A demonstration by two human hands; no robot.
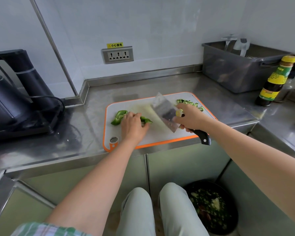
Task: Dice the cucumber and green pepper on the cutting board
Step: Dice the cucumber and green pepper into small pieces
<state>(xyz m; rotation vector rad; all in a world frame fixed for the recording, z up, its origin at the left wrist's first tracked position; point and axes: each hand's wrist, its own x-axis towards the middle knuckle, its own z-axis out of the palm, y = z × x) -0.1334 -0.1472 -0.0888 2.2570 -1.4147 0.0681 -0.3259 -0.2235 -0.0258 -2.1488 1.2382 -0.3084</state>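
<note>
Cucumber dice (189,103) look done; left hand (134,126) pinches a green pepper strip (145,120), right hand (192,116) grips the cleaver (165,111). Next, I'd guess: line up the blade and chop.

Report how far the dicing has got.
Done: cucumber lies diced in a pile at the far right corner of the cutting board. In hand: left hand holds the green pepper, right hand grips the cleaver. Left: the pepper, in big pieces.
</note>
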